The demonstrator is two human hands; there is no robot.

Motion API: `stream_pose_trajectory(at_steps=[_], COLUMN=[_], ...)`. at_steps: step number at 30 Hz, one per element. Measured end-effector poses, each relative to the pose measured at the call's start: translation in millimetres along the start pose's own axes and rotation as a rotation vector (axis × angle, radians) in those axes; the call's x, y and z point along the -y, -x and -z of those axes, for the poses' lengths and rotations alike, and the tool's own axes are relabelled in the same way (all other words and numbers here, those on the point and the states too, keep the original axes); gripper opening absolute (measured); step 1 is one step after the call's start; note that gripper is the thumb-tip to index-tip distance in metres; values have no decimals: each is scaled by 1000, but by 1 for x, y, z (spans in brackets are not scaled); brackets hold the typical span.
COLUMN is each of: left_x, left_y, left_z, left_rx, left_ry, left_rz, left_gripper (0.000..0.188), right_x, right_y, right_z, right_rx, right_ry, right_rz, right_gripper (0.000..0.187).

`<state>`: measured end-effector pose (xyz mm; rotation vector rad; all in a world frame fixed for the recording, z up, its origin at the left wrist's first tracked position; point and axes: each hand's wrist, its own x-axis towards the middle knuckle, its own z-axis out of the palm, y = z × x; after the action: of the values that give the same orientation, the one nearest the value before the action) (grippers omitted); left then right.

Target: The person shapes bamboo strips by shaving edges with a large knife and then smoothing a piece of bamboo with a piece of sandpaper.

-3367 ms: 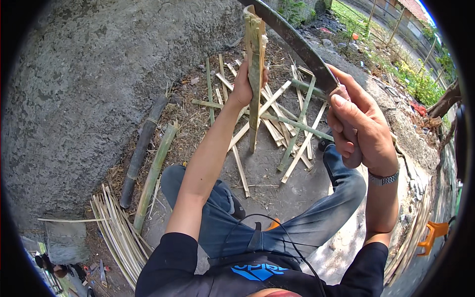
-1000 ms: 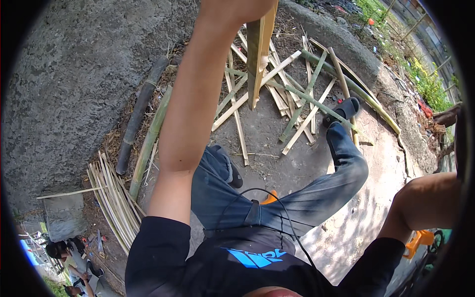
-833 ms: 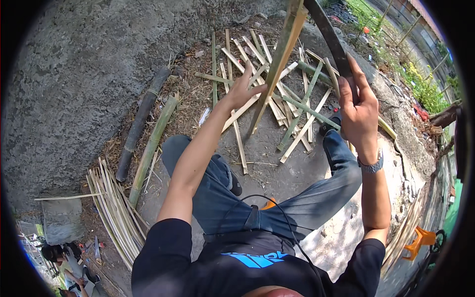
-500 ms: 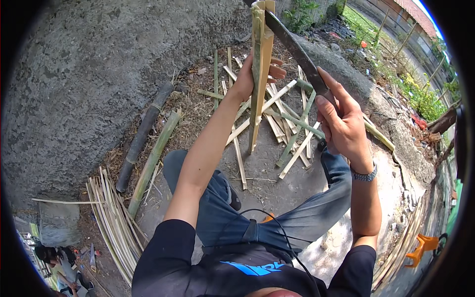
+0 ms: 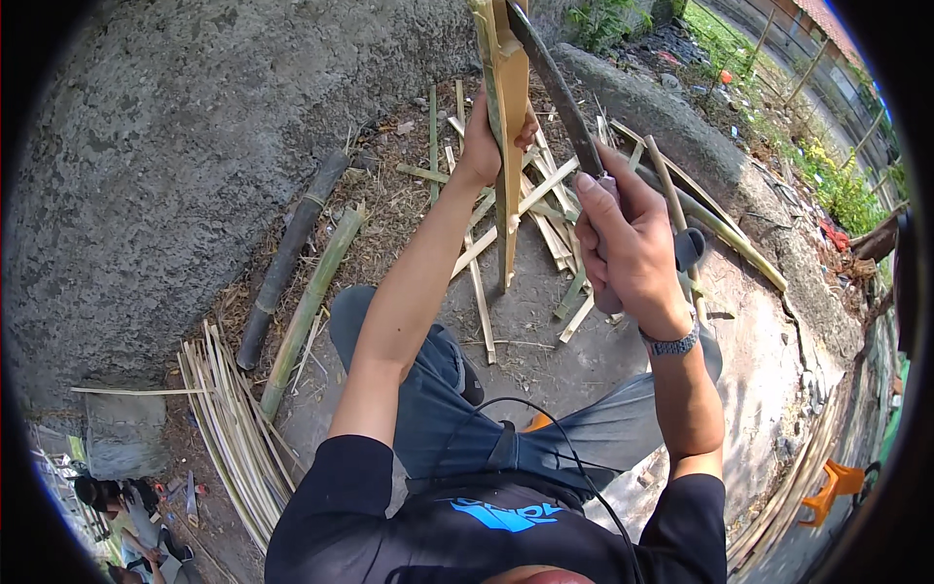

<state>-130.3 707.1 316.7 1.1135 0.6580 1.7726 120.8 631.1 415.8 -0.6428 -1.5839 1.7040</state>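
My left hand (image 5: 484,146) is wrapped round a split bamboo length (image 5: 510,127), held roughly upright, with green skin on one side and pale wood on the other. Its top reaches the upper edge of the view. In my right hand (image 5: 628,229) is the handle of a machete (image 5: 556,88), the fingers closed round it. The dark blade slants up to the left and meets the bamboo's right side near the top; how deep it sits cannot be made out. Beyond my hands, several split bamboo strips (image 5: 477,302) lie scattered on the ground.
A dark pole (image 5: 282,268) and a green bamboo pole (image 5: 316,302) lie at the left, above a bundle of thin strips (image 5: 229,419). A rough concrete wall (image 5: 146,175) rises at far left. An orange object (image 5: 832,492) and more strips lie right. A person (image 5: 136,526) is at lower left.
My right hand has shifted left with the machete, bringing its handle closer to the bamboo. The bamboo has risen slightly, and its lower end sits higher in view.
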Motion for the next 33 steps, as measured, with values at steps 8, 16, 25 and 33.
stream_pose_trajectory(at_steps=[8, 16, 25, 33], left_x=[11, 3, -36, -26], left_y=[19, 0, 18, 25], left_z=[-19, -11, -59, -63], left_rx=[-111, 20, -505, -467], left_ry=[39, -154, -1300, -1342], left_rz=[15, -35, -540, -648], left_gripper=[69, 86, 22, 13], right_x=[-83, -35, 19, 76], right_y=[-8, -11, 10, -9], right_z=[-12, 5, 34, 56], right_rx=[-175, -104, -217, 48], right_ry=[213, 149, 632, 1095], right_rz=[252, 95, 195, 224], right_gripper=[53, 57, 36, 38])
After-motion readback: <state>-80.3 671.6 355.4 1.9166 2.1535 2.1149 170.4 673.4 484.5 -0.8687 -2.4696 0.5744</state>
